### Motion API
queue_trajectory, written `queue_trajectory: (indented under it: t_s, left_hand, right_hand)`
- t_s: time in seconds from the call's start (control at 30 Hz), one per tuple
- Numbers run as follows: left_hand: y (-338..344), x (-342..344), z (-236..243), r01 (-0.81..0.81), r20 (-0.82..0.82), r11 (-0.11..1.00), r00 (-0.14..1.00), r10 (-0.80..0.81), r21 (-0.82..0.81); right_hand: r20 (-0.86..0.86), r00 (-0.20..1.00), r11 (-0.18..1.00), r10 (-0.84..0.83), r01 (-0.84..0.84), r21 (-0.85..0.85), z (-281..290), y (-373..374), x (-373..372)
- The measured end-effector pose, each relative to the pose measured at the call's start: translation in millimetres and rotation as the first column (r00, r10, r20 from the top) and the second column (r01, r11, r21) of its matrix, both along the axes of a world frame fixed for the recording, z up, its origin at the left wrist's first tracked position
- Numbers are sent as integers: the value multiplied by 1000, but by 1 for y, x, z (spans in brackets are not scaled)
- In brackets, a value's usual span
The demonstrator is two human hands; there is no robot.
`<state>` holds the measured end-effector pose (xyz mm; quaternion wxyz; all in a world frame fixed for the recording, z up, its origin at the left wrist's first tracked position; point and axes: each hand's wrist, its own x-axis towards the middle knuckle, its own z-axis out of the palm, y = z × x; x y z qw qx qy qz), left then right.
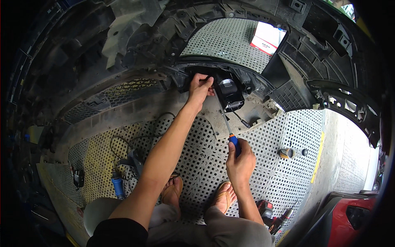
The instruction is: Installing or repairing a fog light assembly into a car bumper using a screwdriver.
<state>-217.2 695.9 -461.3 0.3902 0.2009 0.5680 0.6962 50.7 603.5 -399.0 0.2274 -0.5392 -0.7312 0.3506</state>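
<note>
My right hand (240,164) is wrapped round the blue and orange handle of a screwdriver (225,119). The shaft slants up and to the left, and its tip is by the fingers of my left hand (200,91). Those fingers are closed at the left side of a black finned lamp unit (231,91); what they grip there is hidden. The unit sits in the opening of a large black car bumper (140,78), seen from its inner side. A short cable with a plug (245,123) hangs from the unit.
On the perforated floor (197,152) lie a blue power tool (118,185) with a dark cord at left and a cordless drill (284,220) at right. An open can (286,153) stands beside a black cap (305,152). A white box (268,39) lies beyond the bumper; a red vehicle (349,218) is at lower right.
</note>
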Motion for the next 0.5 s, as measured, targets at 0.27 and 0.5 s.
queue_trajectory:
  t_s: [0.27,0.5]
  left_hand:
    - [1,0,-5,-15,17,1000,1000,14,9]
    - [2,-1,-4,-30,29,1000,999,30,5]
  right_hand:
    - [-559,462,163,-689,-652,-740,-11,16,6]
    - [-544,671,520,-504,-267,-811,-3,2,-7]
